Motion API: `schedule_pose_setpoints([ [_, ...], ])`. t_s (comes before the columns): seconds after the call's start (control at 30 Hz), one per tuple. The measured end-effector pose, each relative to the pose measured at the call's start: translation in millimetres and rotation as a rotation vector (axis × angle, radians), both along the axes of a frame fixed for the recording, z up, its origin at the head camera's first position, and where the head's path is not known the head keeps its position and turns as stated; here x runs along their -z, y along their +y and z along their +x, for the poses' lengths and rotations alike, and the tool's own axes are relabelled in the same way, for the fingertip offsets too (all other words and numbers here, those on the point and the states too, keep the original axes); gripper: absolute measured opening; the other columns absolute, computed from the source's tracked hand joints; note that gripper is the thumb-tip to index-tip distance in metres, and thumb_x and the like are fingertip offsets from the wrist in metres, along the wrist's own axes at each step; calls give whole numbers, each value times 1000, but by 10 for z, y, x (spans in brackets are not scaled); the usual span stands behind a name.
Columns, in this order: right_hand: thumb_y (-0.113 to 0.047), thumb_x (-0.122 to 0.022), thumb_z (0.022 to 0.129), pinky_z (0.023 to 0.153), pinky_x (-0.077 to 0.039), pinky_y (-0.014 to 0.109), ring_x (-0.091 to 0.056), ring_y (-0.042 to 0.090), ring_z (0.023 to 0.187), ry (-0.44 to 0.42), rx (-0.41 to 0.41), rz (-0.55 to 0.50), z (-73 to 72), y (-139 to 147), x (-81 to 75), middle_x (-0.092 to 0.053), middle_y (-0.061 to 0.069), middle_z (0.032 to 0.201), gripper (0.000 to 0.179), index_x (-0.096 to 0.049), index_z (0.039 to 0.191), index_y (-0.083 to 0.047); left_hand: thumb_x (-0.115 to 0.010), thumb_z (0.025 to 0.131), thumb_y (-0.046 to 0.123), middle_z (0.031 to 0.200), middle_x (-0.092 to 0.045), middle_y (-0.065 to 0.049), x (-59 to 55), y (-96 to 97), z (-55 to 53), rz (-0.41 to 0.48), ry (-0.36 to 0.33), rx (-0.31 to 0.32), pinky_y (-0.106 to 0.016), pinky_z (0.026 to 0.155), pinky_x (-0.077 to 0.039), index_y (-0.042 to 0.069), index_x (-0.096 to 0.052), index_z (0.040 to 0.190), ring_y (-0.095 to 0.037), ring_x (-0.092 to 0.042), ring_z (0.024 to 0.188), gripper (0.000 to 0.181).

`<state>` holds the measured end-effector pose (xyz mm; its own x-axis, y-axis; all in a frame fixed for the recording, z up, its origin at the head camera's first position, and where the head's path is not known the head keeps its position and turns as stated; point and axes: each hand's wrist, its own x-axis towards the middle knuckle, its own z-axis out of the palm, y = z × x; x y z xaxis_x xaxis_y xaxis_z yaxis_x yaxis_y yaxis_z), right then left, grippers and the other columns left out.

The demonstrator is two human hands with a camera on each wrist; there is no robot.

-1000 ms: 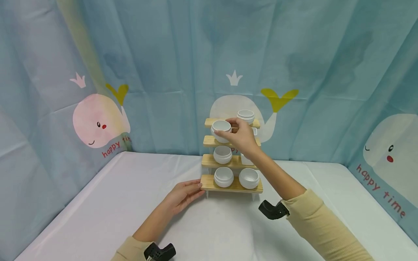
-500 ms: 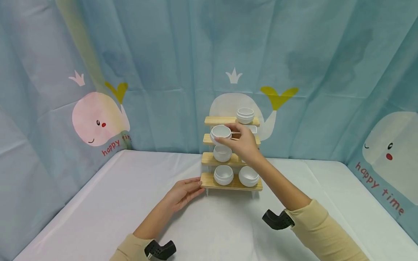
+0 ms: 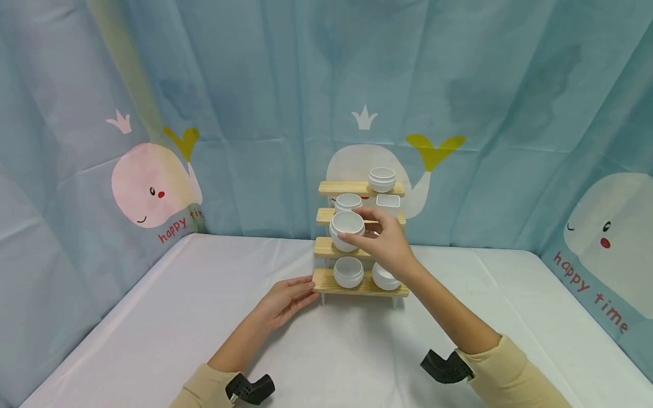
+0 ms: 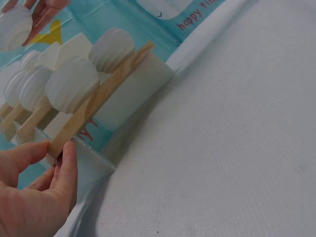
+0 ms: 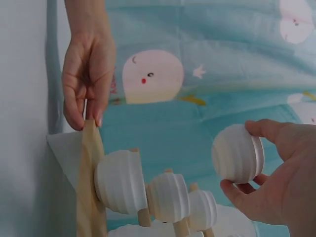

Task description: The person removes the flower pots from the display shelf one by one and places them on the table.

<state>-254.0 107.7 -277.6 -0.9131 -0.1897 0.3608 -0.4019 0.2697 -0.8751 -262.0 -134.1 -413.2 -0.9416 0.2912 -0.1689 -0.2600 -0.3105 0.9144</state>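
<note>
My right hand (image 3: 385, 238) pinches a small round white pot (image 5: 237, 154) by its rim and side, thumb and fingertips on it. The pot hangs in the air in front of a tiered wooden stand (image 3: 339, 290), apart from its boards. At the stand's left end, my left hand (image 4: 44, 187) pinches the lowest board (image 4: 94, 102) between thumb and fingers. Round white pots sit on the boards: one bottom left (image 3: 348, 273), one bottom right (image 3: 384, 277), one on the third tier (image 3: 348, 202) and one at the top right (image 3: 382, 179). The held pot and right hand hide much of the second tier.
A square white pot (image 3: 388, 203) stands on the right of the third tier. White cloth (image 3: 204, 294) covers the table. A blue curtain (image 3: 255, 113) with printed whales hangs close behind the stand and along both sides.
My right hand has drawn the held pot down and toward me, away from the upper tiers. A third-tier round pot has come into view behind it. My left hand keeps its place.
</note>
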Motion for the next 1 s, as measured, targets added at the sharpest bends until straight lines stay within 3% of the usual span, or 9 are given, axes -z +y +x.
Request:
schedule_pose_setpoints([
  [0.5, -10, -86, 90, 103, -61, 37, -67, 32, 120, -47, 1, -4, 174, 127, 293, -65, 20, 136, 57, -61, 140, 2, -52, 109, -1, 138, -58, -27, -3, 10, 1, -16, -8, -10, -24, 100, -61, -19, -35, 153, -13, -70, 105, 50],
  [1.0, -7, -87, 88, 103, -61, 33, -66, 30, 120, -89, -42, -37, 300, 182, 511, -65, 21, 134, 56, -61, 137, 5, -51, 110, 0, 149, -47, -34, 2, 16, 12, -22, 6, -7, -24, 101, -60, -19, -33, 154, -14, -68, 108, 51],
])
